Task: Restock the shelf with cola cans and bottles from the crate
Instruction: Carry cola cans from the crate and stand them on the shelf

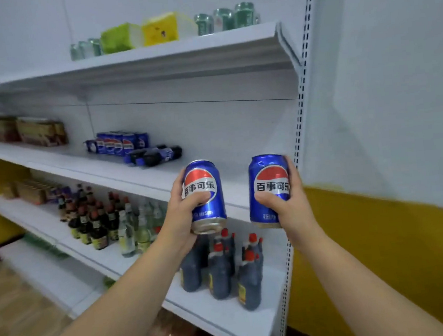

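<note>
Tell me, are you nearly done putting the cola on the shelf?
Some is done: cola cans stand on the shelf, bottles lie beside them. Right now the left hand holds one can and the right hand another can, both unplaced. The crate is out of view, so what remains is unknown.

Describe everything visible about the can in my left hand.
The can is blue metal with a red, white and blue roundel and white Chinese lettering, its silver base rim showing. It is held nearly upright, tipped slightly, in front of the middle shelf. The left hand grips it, thumb across the label.
</note>
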Available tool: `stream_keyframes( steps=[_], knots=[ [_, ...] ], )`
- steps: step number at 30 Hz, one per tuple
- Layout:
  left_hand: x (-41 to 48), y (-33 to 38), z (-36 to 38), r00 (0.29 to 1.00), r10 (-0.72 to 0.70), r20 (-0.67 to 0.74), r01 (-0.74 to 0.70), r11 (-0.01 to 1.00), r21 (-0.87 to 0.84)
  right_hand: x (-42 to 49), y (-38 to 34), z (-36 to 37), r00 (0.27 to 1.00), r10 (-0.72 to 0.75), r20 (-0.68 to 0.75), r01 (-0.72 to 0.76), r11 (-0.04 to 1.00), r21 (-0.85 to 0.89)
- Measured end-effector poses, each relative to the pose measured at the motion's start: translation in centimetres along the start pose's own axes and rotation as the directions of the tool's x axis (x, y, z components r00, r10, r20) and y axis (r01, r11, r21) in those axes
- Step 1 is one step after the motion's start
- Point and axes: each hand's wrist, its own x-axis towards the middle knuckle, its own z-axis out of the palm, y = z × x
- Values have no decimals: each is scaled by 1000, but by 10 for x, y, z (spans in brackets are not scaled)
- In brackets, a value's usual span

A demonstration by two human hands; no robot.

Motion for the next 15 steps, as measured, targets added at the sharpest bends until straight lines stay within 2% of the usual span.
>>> stream_keyframes(
  steps=[6, 15],
  knots=[
    [13, 49, -100, 997, 47, -54, -42, 996, 78, 12, 27, 124, 994, -5, 105, 0, 999, 46],
    [56, 93, -229, 970, 86, -225, -71, 995, 77, 56, 74, 258, 974, 25, 227, -44, 996, 80]
  ],
)
